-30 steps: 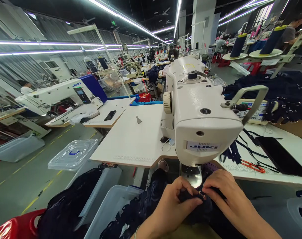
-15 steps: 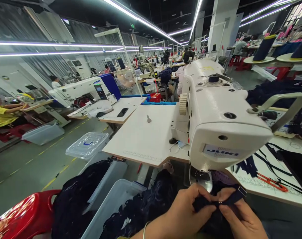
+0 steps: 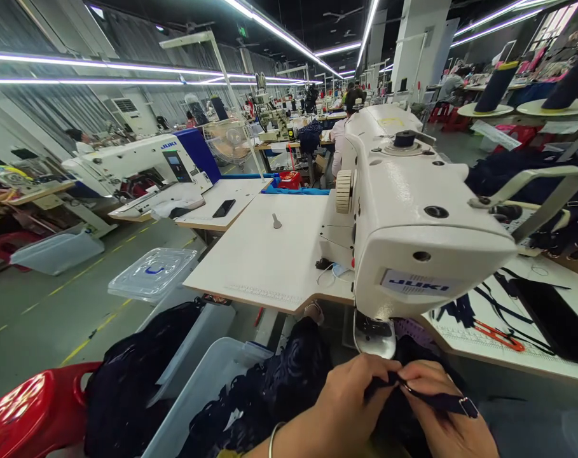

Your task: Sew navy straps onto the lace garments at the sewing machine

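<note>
My left hand (image 3: 348, 397) pinches a dark navy strap (image 3: 444, 402) between thumb and fingers, just below the needle end of a white JUKI sewing machine (image 3: 441, 245). Close beside it, my right hand (image 3: 453, 416) is closed on the same strap, the fingertips of both hands almost meeting. A small metal ring shows between the hands. Toward the strap's free end, lying over my right fingers, sits a metal slider buckle (image 3: 468, 407). More dark fabric hangs beneath the hands, its shape mostly hidden.
Orange snips (image 3: 498, 335), navy straps and a black phone-like slab (image 3: 550, 312) lie on the right tabletop. A metal piece (image 3: 276, 221) rests on the left tabletop (image 3: 250, 254). Clear bins (image 3: 207, 369) of navy pieces and a red stool (image 3: 35, 407) stand lower left.
The view has shifted slightly right. My fingers have drawn closer together, and the strap end with the buckle has swung down across my right fingers.
</note>
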Available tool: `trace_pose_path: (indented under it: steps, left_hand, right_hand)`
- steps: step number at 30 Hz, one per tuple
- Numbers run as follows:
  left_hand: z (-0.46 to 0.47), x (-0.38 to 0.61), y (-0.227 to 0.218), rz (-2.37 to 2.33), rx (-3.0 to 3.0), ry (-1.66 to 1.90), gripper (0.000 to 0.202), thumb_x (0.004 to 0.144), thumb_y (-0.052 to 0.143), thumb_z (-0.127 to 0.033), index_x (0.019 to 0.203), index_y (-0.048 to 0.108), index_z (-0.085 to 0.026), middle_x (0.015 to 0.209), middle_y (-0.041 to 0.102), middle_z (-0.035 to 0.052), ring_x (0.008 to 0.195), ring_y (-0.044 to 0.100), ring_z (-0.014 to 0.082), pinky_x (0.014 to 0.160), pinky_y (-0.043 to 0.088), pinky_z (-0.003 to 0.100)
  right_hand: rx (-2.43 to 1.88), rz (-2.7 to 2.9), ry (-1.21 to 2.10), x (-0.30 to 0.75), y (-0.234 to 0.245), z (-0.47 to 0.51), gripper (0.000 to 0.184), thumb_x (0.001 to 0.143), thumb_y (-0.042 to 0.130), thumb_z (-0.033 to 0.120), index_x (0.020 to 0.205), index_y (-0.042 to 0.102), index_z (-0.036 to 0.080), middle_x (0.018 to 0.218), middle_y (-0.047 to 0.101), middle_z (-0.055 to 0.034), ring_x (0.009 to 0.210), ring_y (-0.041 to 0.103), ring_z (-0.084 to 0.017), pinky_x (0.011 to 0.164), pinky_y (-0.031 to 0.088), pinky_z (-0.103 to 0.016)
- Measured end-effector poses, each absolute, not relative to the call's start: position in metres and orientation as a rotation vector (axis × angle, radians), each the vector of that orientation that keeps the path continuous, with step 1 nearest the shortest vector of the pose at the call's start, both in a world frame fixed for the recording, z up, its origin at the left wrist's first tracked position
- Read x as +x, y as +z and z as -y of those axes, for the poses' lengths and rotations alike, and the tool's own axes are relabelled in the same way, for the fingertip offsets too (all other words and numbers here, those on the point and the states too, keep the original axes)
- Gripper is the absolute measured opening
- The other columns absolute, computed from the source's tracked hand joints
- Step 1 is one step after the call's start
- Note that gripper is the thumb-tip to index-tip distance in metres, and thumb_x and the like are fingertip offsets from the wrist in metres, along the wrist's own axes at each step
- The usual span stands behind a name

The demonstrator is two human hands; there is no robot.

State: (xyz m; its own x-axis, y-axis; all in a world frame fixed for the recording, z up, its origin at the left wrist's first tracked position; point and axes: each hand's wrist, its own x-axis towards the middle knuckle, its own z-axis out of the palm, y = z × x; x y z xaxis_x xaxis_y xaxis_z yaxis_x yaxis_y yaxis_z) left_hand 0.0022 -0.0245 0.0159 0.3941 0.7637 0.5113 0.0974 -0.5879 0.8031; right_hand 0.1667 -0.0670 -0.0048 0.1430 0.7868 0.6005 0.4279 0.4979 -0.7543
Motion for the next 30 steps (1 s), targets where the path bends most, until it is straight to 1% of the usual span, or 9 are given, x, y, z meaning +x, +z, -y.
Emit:
trace_pose_path:
  steps: [3, 5, 10, 14, 18, 23, 25, 27, 30]
  left_hand:
    - [0.023, 0.002, 0.015, -0.644, 1.988, 1.243, 0.025, 0.084, 0.057, 0.000, 0.093, 0.050, -0.023, 0.112, 0.069, 0.0048, 0.099, 0.068, 0.0148, 0.086, 0.053, 0.022]
    - [0.022, 0.002, 0.013, -0.608, 2.022, 1.252, 0.022, 0.086, 0.055, -0.002, 0.093, 0.051, -0.022, 0.113, 0.068, 0.0065, 0.100, 0.067, 0.0151, 0.087, 0.053, 0.023]
    - [0.023, 0.005, 0.014, -0.681, 1.959, 1.256, 0.016, 0.085, 0.057, -0.006, 0.087, 0.054, -0.021, 0.094, 0.070, 0.0049, 0.084, 0.068, 0.0140, 0.077, 0.054, 0.021]
    - [0.025, 0.006, 0.020, -0.843, 1.796, 1.164, 0.012, 0.081, 0.066, -0.013, 0.080, 0.056, -0.020, 0.081, 0.068, 0.0016, 0.073, 0.066, 0.0132, 0.069, 0.051, 0.019]
    - [0.028, 0.005, 0.021, -1.066, 1.565, 0.955, 0.017, 0.078, 0.071, -0.026, 0.074, 0.055, -0.019, 0.065, 0.059, -0.0033, 0.059, 0.056, 0.0100, 0.057, 0.044, 0.017]
    - [0.026, 0.006, 0.012, -1.109, 1.264, 0.834, 0.028, 0.078, 0.068, -0.037, 0.083, 0.046, -0.021, 0.066, 0.054, -0.0053, 0.049, 0.050, 0.0080, 0.046, 0.041, 0.017]
    - [0.024, 0.005, 0.009, -1.135, 1.285, 0.852, 0.027, 0.078, 0.068, -0.036, 0.084, 0.046, -0.021, 0.068, 0.056, -0.0046, 0.051, 0.051, 0.0087, 0.047, 0.042, 0.018]
    - [0.022, 0.001, 0.009, -1.181, 1.430, 0.893, 0.021, 0.081, 0.067, -0.031, 0.087, 0.050, -0.020, 0.071, 0.059, -0.0028, 0.058, 0.056, 0.0109, 0.053, 0.046, 0.019]
    - [0.017, -0.007, 0.009, -1.311, 1.837, 1.074, 0.016, 0.086, 0.064, -0.026, 0.100, 0.058, -0.020, 0.089, 0.063, 0.0036, 0.076, 0.062, 0.0159, 0.067, 0.052, 0.025]
  right_hand:
    - [-1.130, 1.558, 0.284, 0.171, -0.004, 0.070, 0.018, 0.082, 0.063, 0.011, 0.089, 0.060, 0.028, 0.087, 0.069, 0.0009, 0.080, 0.068, -0.016, 0.069, 0.058, -0.024]
    - [-1.135, 1.595, 0.266, 0.172, -0.002, 0.071, 0.018, 0.083, 0.062, 0.011, 0.088, 0.061, 0.028, 0.086, 0.069, 0.0010, 0.079, 0.069, -0.016, 0.069, 0.058, -0.025]
    - [-1.157, 1.571, 0.299, 0.170, 0.002, 0.068, 0.013, 0.085, 0.060, 0.015, 0.082, 0.061, 0.027, 0.080, 0.068, 0.0007, 0.073, 0.068, -0.017, 0.066, 0.057, -0.025]
    - [-1.266, 1.495, 0.491, 0.171, 0.003, 0.066, 0.002, 0.088, 0.062, 0.028, 0.086, 0.062, 0.027, 0.082, 0.070, 0.0005, 0.074, 0.070, -0.017, 0.066, 0.058, -0.021]
    - [-1.458, 1.528, 0.734, 0.173, 0.005, 0.060, 0.017, 0.092, 0.056, 0.040, 0.096, 0.064, 0.025, 0.088, 0.073, -0.0015, 0.082, 0.071, -0.018, 0.065, 0.057, -0.019]
    - [-1.456, 1.725, 0.540, 0.169, 0.004, 0.047, 0.011, 0.095, 0.051, 0.034, 0.096, 0.060, 0.027, 0.086, 0.068, 0.0000, 0.081, 0.067, -0.017, 0.068, 0.054, -0.025]
    - [-1.427, 1.769, 0.443, 0.167, 0.002, 0.042, 0.009, 0.096, 0.050, 0.031, 0.098, 0.058, 0.028, 0.086, 0.065, -0.0002, 0.082, 0.065, -0.018, 0.071, 0.053, -0.028]
    - [-1.425, 1.787, 0.415, 0.166, 0.002, 0.037, 0.009, 0.096, 0.049, 0.031, 0.100, 0.057, 0.028, 0.087, 0.063, -0.0009, 0.085, 0.064, -0.020, 0.072, 0.052, -0.030]
    - [-1.503, 1.717, 0.454, 0.166, 0.006, 0.032, 0.011, 0.095, 0.049, 0.035, 0.097, 0.055, 0.027, 0.089, 0.059, -0.0022, 0.083, 0.061, -0.019, 0.068, 0.052, -0.029]
